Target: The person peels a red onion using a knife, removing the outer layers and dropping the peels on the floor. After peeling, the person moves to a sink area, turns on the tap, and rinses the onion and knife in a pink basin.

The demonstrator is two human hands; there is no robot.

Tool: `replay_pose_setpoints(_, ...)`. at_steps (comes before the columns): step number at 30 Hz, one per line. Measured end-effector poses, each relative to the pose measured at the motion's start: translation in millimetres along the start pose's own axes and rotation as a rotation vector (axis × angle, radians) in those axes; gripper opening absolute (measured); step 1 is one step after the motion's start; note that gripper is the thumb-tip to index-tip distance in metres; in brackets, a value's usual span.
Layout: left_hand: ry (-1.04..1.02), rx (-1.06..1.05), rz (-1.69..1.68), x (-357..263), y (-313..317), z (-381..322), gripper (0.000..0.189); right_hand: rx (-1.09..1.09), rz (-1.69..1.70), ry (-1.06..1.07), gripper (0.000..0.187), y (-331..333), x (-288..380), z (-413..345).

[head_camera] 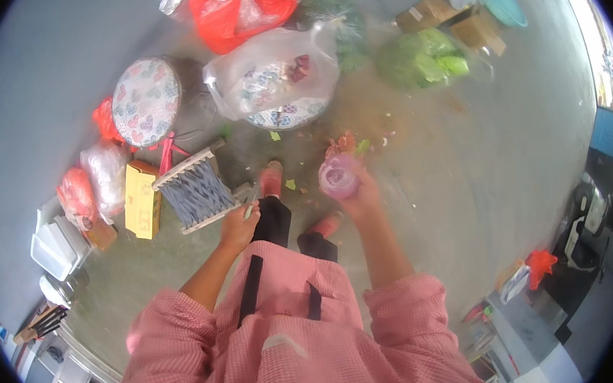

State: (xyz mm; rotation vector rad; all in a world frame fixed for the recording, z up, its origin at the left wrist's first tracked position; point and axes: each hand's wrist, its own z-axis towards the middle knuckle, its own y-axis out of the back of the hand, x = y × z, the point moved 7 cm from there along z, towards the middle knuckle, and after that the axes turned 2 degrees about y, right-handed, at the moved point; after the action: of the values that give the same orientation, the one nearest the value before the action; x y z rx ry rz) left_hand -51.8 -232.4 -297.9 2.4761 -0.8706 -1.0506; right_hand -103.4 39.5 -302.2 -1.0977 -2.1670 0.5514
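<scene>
My right hand [361, 189] is closed around a round purple vegetable [338, 176], which looks like a red cabbage with its cut end facing up. Reddish leaf scraps [342, 145] show just beyond it, on the floor or in a holder; I cannot tell. In my left hand [239, 225] is a small knife [249, 211] with a pale green handle, its thin blade pointing away from me. A low folding stool with grey woven webbing [196, 194] is beside that hand. Ahead, a clear plastic bag [276, 47] with dark red pieces in it lies over a round patterned stool [291, 115].
Another round stool [146, 101], a yellow carton [140, 202], filled bags and white plastic containers [57, 248] line the left side. Beyond are a red bag [244, 9] and bagged green leafy vegetables [427, 61]; cardboard boxes [427, 12] stand farther right. Leaf scraps [290, 184] dot the floor near my shoes.
</scene>
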Motion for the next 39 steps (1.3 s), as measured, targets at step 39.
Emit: replay_pose_setpoints(39,0.433,-0.038,-0.840,27,29,41,0.025,0.134,-1.326,0.643,0.019,-246,31,123)
